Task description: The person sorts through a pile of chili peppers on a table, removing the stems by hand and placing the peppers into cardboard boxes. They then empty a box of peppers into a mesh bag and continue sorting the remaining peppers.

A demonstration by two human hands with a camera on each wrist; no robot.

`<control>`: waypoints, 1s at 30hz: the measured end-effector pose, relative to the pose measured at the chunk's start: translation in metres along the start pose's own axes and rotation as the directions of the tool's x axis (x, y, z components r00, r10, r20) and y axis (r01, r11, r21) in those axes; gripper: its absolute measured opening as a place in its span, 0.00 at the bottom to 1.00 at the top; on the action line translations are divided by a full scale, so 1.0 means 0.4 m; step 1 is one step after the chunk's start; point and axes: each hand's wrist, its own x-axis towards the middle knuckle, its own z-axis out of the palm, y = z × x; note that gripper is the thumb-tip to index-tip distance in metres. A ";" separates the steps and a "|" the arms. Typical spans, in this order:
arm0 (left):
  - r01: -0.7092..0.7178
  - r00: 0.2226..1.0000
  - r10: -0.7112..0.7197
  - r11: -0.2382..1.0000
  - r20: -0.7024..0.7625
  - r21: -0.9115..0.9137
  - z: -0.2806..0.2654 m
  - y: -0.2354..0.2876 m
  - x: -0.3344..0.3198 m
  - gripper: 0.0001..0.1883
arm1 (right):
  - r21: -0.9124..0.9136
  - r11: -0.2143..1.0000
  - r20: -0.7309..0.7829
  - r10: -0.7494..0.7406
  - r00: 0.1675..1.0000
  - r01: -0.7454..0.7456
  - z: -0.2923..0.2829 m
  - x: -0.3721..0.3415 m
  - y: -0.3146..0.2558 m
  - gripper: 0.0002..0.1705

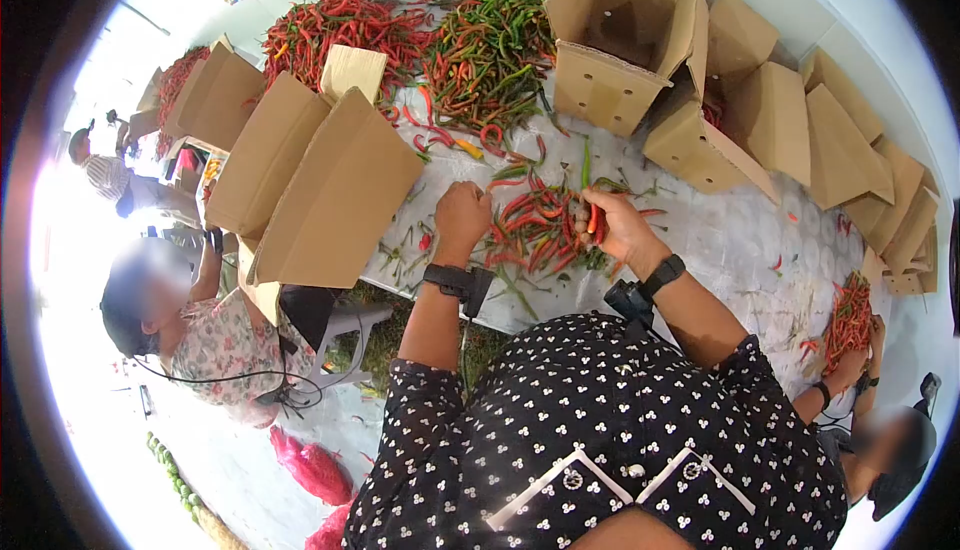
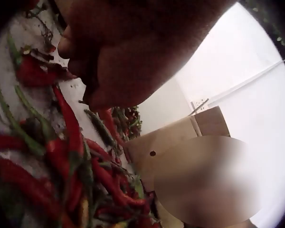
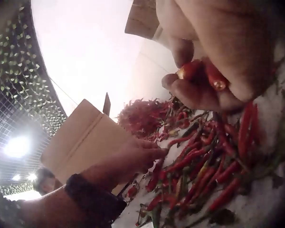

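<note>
My right hand (image 1: 618,227) grips red chillies (image 3: 192,70) in its curled fingers, their cut-looking pale ends showing in the right wrist view. Below it spreads a loose pile of red and some green chillies (image 1: 530,222) on the pale table cover. A long green chilli (image 1: 586,162) shows just beyond the right fingertips. Across the pile's left edge, my left hand (image 1: 463,218) hovers low with its fingers curled, and no chilli shows in them. Seen from the left wrist, its fingertips (image 2: 88,97) point down close over red chillies (image 2: 69,126).
Big heaps of red chillies (image 1: 345,40) and green chillies (image 1: 490,50) lie at the back. Open cardboard boxes (image 1: 615,85) line the back right; another box (image 1: 335,190) stands left. Loose stems (image 1: 405,245) litter the cover. People sit at left and right, one handling red chillies (image 1: 848,315).
</note>
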 end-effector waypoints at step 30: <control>0.195 0.948 -0.003 0.794 0.317 -0.576 -0.104 0.072 -0.098 0.10 | -0.434 0.901 -0.017 -0.029 0.999 0.019 0.082 -0.021 0.022 0.09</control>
